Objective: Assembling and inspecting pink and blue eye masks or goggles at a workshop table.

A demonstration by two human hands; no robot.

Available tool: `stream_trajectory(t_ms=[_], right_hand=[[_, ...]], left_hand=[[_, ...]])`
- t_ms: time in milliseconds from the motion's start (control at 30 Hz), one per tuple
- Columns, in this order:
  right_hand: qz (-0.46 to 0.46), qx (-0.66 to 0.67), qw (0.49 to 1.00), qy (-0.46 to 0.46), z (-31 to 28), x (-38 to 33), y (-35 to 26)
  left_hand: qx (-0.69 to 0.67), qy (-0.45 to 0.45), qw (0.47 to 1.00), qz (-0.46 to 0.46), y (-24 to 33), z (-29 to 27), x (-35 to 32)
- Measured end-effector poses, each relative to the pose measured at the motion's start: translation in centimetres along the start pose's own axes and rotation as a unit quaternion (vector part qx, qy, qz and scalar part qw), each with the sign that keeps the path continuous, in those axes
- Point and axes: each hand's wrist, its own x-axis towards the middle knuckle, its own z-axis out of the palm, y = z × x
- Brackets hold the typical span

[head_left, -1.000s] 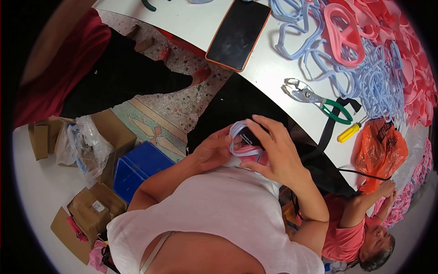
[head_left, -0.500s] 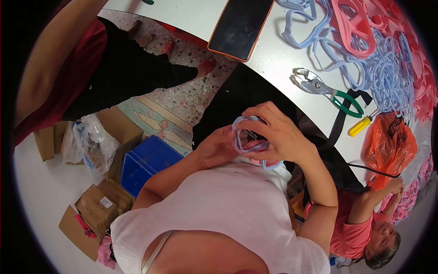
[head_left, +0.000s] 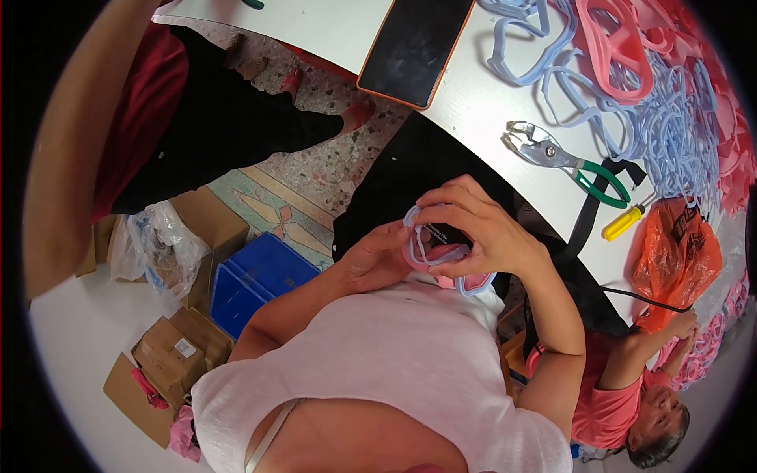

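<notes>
Though the white table (head_left: 339, 31) spreads widest here, with its heap of pale blue and pink frame pieces (head_left: 654, 87), a dark tablet in an orange case (head_left: 415, 47), green-handled pliers (head_left: 564, 158) and a yellow-handled screwdriver (head_left: 625, 223), the work sits close to the chest. There the right hand (head_left: 481, 229) closes its fingers from above over a pale blue soft frame (head_left: 430, 244), a pink one showing under it, while the left hand (head_left: 378, 256) cups and pinches the frame's left edge. The frame looks light, thin and bendy, likely rubbery, so it should flex rather than crack; the rim's thicker corners seem the surest hold. It lies between both hands, just off the table's edge.
</notes>
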Motion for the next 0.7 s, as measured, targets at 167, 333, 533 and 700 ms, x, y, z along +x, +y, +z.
stream_trajectory(t_ms=[167, 333, 533, 700], right_hand=[[0.001, -0.008, 1.0, 0.004, 0.2, 0.0, -0.1], [0.014, -0.073, 0.997, -0.01, 0.6, 0.2, -1.1], [0.02, -0.092, 0.996, 0.007, 1.4, -0.1, -1.6], [-0.018, -0.104, 0.994, 0.017, 1.3, -1.2, -1.8]], left_hand=[[0.008, 0.026, 1.0, 0.005, -0.1, -0.5, -0.2], [0.033, 0.039, 0.998, 0.025, -0.1, -0.4, -0.2], [0.045, 0.043, 0.998, 0.017, -0.1, -1.1, -0.8], [0.004, 0.031, 0.999, 0.019, 0.2, -1.0, -1.0]])
